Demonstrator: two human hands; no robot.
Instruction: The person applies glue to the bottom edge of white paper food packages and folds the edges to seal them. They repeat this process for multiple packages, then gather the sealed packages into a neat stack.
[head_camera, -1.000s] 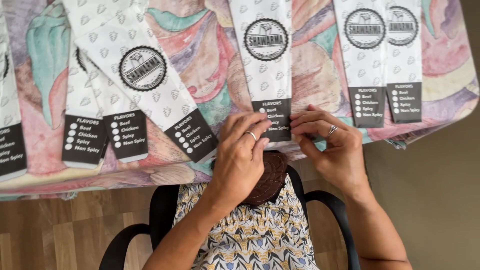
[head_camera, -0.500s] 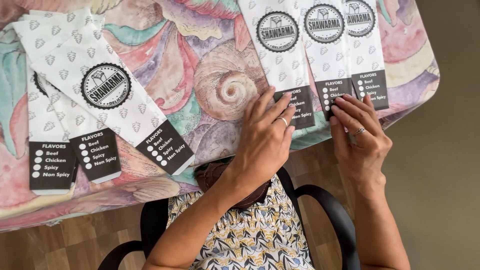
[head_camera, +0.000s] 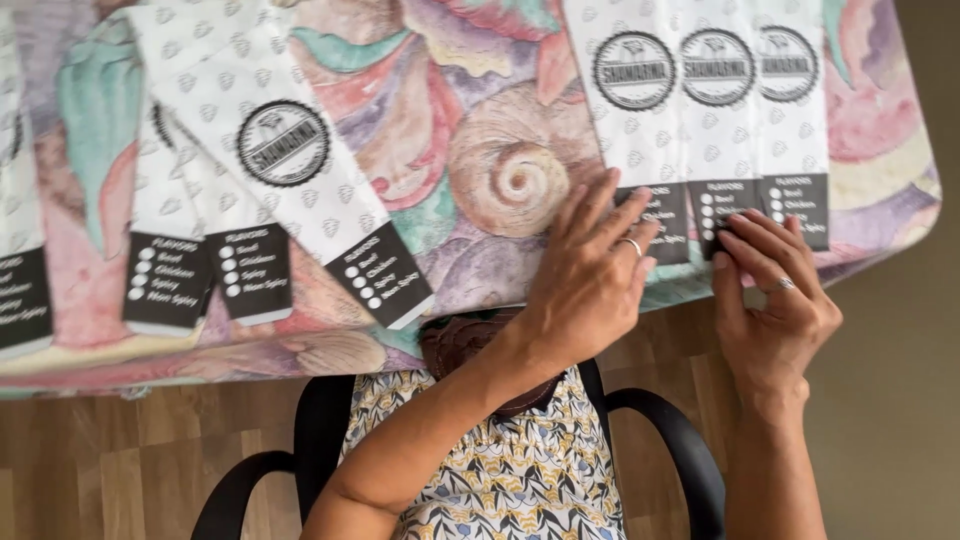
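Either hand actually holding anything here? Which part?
Nothing lifted. The left hand lies flat on the black end of the left paper sleeve; the right hand fingertips press the black end of the middle sleeve. No closed grip.

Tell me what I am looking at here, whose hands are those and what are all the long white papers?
A small camera sits on a person's head and looks down, so you see that person's own two hands. The left hand lies flat with its fingers spread on the dark bottom end of a long white paper sleeve with a round black stamp. The right hand rests its fingertips on the dark end of the next white sleeve. Neither hand grips anything; they only press. A third sleeve lies beside those, and more sleeves lie on the left. All rest on a tablecloth painted with pastel seashells. Below are a black armchair and a wooden floor.
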